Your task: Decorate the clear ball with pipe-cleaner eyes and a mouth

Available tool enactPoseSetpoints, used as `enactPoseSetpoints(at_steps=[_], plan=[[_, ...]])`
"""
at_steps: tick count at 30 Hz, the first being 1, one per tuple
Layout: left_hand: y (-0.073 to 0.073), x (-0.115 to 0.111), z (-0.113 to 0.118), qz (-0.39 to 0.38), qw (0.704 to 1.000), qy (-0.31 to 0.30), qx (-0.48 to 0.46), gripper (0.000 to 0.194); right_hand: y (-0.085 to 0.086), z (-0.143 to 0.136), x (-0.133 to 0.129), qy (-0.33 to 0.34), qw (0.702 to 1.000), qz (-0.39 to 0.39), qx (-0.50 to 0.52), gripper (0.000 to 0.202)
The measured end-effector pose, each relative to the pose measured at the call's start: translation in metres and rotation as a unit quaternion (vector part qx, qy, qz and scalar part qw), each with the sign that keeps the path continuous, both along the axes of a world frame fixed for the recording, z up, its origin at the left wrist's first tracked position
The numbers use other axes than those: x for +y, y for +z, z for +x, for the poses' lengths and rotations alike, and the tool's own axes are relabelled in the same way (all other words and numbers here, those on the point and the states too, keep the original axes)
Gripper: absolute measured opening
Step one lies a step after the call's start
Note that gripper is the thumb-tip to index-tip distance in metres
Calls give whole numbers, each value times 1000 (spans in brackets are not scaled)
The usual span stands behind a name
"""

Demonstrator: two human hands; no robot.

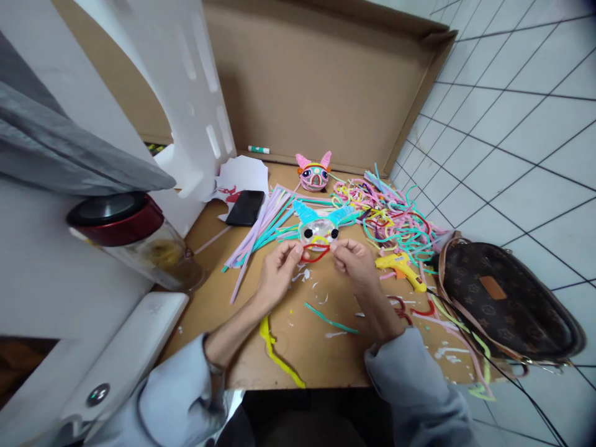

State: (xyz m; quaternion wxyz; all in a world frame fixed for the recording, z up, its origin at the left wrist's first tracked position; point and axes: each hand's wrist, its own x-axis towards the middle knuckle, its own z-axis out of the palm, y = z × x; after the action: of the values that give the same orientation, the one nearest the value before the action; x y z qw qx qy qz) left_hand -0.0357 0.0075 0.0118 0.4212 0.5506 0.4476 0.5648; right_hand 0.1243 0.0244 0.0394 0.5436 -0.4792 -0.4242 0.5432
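Note:
My left hand (278, 271) and my right hand (356, 262) each pinch one end of a red pipe cleaner (315, 253), bent into a curve just below a small craft face (319, 228). That face is clear and round, with black eyes and blue pipe-cleaner ears, and lies on the brown table (307, 347). A finished pink craft face (313, 173) with pink ears stands farther back.
A heap of coloured pipe cleaners (391, 214) lies right of the faces, a straight bundle (256, 233) to the left. A yellow glue gun (401, 268), a brown handbag (505, 304), a black phone (245, 207), a red-lidded jar (139, 239) and a cardboard backdrop (321, 81) surround the work.

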Motion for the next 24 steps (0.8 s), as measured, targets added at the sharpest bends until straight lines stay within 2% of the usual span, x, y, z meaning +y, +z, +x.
enactPoseSetpoints(at_steps=[3, 7, 15, 24], plan=[[0, -1, 0, 22, 999, -8, 38, 34, 2, -2, -2, -4, 999, 11, -42, 24], [-5, 0, -1, 26, 996, -18, 79, 34, 3, -6, -5, -1, 999, 9, -41, 21], [-11, 2, 0, -26, 998, -43, 24, 38, 0, -2, -4, 59, 998, 5, 22, 23], [-12, 3, -2, -30, 999, -33, -11, 39, 2, 0, -2, 42, 999, -3, 22, 22]])
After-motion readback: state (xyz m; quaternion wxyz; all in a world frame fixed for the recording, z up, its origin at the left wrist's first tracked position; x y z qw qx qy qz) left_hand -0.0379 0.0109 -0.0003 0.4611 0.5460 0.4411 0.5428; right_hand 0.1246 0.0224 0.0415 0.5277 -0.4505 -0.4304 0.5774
